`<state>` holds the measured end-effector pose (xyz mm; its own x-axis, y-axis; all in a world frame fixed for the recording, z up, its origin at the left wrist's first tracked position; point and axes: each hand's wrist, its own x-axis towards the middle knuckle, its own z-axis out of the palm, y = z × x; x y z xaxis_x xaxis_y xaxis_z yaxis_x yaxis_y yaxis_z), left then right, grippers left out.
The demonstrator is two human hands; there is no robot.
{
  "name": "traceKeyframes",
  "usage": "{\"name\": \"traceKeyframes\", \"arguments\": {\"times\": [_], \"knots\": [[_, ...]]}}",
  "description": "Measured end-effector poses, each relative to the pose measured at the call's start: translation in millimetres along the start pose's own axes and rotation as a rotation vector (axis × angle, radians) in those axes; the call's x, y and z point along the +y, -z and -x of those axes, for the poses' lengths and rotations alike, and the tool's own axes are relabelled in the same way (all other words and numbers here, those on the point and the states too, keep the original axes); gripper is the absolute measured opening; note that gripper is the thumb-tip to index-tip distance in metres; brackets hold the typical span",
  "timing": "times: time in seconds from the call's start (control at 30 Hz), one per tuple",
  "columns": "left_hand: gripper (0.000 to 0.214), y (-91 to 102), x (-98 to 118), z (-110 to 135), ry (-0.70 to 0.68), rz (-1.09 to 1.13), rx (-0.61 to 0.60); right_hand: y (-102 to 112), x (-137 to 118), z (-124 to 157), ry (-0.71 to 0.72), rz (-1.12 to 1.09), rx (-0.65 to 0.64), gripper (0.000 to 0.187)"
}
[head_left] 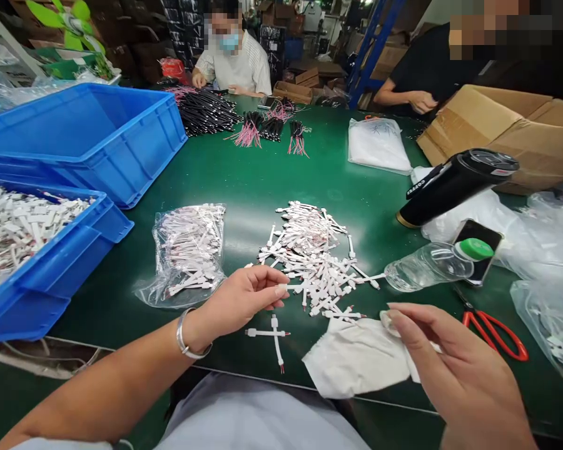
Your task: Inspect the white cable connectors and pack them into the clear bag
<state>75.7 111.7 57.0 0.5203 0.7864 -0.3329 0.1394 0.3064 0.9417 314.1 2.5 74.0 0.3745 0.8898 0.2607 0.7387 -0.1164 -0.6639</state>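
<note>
My left hand (244, 297), with a bracelet at the wrist, pinches a short white connector cable (294, 287) between thumb and fingertips. The cable's far end meets the edge of a loose pile of similar white cables (312, 247). My right hand (460, 365) is closed on a white cloth (356, 359), gripping a bunched corner of it. The rest of the cloth lies on the table's near edge. Two white cables (276, 340) with red wire ends lie crossed just below my left hand. A clear plastic bag (190, 250) full of the same cables rests behind my left wrist.
Blue bins (84, 156) stand at left, one filled with white cables. At right are red-handled scissors (495, 334), a water bottle (429, 265), a phone (490, 240), a black tumbler (455, 184) and a cardboard box (492, 125). Two people sit across the green table (281, 172), near black cable bundles (206, 112).
</note>
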Motion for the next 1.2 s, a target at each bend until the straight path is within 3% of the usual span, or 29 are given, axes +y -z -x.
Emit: {"name": "traceKeyframes", "arguments": {"times": [0.13, 0.27, 0.37, 0.47, 0.67, 0.8, 0.9, 1.03, 1.13, 1.2], "knots": [[0.017, -33.5, 4, 13, -0.028, -0.164, -0.143, 22, 43, 20, -0.151, 0.195, 0.022, 0.032], [0.017, -74.2, -18, 11, -0.289, -0.641, -0.323, 27, 82, 26, -0.256, 0.36, 0.108, 0.036], [0.018, -90.8, -40, 2, -0.471, -1.039, -0.337, 28, 97, 23, -0.216, 0.409, 0.166, 0.036], [0.019, -92.1, -52, -4, -0.537, -1.231, -0.291, 36, 107, 16, -0.186, 0.447, 0.246, 0.034], [0.02, -73.1, -53, 0, -0.619, -1.262, -0.294, 53, 119, 6, -0.334, 0.503, 0.273, 0.031], [0.022, -69.3, -54, 2, -0.639, -1.245, -0.266, 22, 116, 3, -0.005, 0.288, 0.075, 0.032], [0.021, -78.3, -54, 1, -0.684, -1.233, -0.239, -9, 118, 2, 0.164, 0.318, -0.004, 0.033], [0.018, -90.4, -54, -2, -0.656, -1.199, -0.226, -28, 130, 5, 0.117, 0.309, 0.079, 0.036], [0.019, -92.1, -53, -3, -0.583, -1.158, -0.235, -26, 133, 9, 0.062, 0.207, 0.146, 0.048], [0.021, -91.5, -54, -2, -0.561, -1.142, -0.233, -22, 131, 11, 0.053, 0.129, 0.134, 0.039]]}}
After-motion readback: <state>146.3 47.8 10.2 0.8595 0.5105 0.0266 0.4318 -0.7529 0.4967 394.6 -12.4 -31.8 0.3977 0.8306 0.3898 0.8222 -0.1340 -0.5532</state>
